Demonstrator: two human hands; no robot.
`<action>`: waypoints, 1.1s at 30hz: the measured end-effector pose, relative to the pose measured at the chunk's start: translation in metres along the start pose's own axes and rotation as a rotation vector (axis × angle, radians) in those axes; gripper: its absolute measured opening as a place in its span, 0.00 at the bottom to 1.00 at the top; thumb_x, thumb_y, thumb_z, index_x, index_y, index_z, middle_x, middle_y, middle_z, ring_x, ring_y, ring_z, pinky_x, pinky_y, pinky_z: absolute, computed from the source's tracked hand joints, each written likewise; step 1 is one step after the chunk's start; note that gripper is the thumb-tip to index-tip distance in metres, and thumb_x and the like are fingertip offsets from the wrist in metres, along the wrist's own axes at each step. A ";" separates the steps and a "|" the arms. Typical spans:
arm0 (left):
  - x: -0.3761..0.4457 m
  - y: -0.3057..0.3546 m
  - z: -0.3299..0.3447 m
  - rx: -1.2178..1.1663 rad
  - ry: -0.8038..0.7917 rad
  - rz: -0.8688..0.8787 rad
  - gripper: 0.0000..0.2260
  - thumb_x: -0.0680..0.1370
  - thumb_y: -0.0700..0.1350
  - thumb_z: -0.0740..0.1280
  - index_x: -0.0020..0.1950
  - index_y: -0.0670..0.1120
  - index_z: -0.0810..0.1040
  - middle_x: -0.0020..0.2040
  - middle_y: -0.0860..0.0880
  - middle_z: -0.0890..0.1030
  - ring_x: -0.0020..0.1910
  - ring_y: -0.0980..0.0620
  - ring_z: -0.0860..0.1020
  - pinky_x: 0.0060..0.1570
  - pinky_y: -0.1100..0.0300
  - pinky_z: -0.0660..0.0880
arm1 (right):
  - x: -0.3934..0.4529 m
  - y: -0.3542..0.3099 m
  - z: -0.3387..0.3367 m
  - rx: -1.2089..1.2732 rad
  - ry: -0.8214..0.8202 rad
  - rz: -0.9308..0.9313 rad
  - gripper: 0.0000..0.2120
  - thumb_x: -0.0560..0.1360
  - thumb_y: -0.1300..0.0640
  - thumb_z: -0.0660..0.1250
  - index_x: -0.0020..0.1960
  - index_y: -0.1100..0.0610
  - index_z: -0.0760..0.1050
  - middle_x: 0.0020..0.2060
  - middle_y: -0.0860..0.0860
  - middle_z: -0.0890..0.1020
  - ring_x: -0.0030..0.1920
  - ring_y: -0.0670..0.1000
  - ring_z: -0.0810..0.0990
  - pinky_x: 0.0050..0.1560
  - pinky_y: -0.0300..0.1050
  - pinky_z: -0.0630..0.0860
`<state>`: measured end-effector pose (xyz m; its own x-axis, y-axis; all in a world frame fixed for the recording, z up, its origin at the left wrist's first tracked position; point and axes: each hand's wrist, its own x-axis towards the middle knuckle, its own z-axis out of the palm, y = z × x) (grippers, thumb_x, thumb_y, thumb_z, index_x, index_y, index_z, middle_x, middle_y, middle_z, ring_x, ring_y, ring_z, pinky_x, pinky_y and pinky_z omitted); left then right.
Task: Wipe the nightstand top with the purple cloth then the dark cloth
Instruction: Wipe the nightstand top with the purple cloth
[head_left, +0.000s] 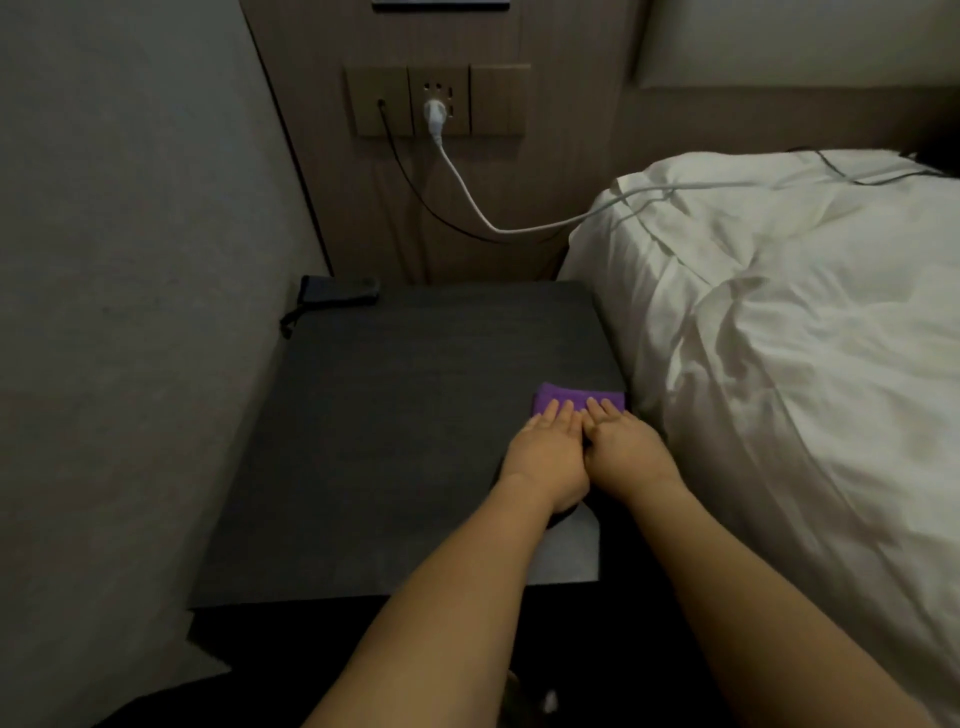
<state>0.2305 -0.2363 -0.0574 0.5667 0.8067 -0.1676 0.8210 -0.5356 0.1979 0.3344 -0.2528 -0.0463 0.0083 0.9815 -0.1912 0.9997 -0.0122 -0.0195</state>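
Note:
The purple cloth (577, 399) lies folded on the dark nightstand top (395, 415), at its right edge beside the bed. My left hand (545, 452) and my right hand (626, 449) rest side by side, flat and palm down, their fingertips pressing the cloth's near half. The fingers are straight, not curled. A darker rounded shape (574, 514) shows under my wrists and between my palms; I cannot tell whether it is the dark cloth.
A dark pouch with a cord (337, 297) sits in the nightstand's back left corner against the wall. A white duvet (789, 332) bulges close along the right edge. A white cable (467, 192) and a black cable (415, 197) hang from the wall sockets behind.

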 end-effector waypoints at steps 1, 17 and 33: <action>0.009 -0.002 -0.002 -0.001 0.005 0.006 0.29 0.80 0.45 0.55 0.79 0.40 0.49 0.81 0.44 0.50 0.80 0.48 0.48 0.77 0.56 0.47 | 0.008 0.003 -0.002 -0.001 0.008 0.007 0.26 0.79 0.55 0.54 0.76 0.59 0.57 0.77 0.56 0.59 0.77 0.52 0.58 0.75 0.45 0.55; 0.001 0.014 -0.004 -0.017 -0.045 0.025 0.30 0.80 0.45 0.55 0.80 0.40 0.49 0.80 0.44 0.50 0.80 0.48 0.48 0.77 0.56 0.48 | -0.015 0.009 -0.006 0.043 0.004 0.063 0.27 0.77 0.55 0.49 0.75 0.57 0.59 0.76 0.54 0.60 0.76 0.51 0.59 0.74 0.42 0.57; -0.142 -0.005 0.012 0.065 -0.091 -0.038 0.30 0.80 0.43 0.56 0.80 0.40 0.47 0.81 0.43 0.48 0.80 0.47 0.47 0.77 0.56 0.46 | -0.116 -0.086 0.018 0.069 -0.062 0.016 0.25 0.79 0.58 0.52 0.76 0.60 0.56 0.77 0.56 0.58 0.77 0.52 0.57 0.76 0.46 0.55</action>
<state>0.1469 -0.3509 -0.0463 0.5369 0.8023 -0.2609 0.8430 -0.5227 0.1272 0.2474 -0.3690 -0.0401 0.0211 0.9673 -0.2527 0.9956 -0.0434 -0.0832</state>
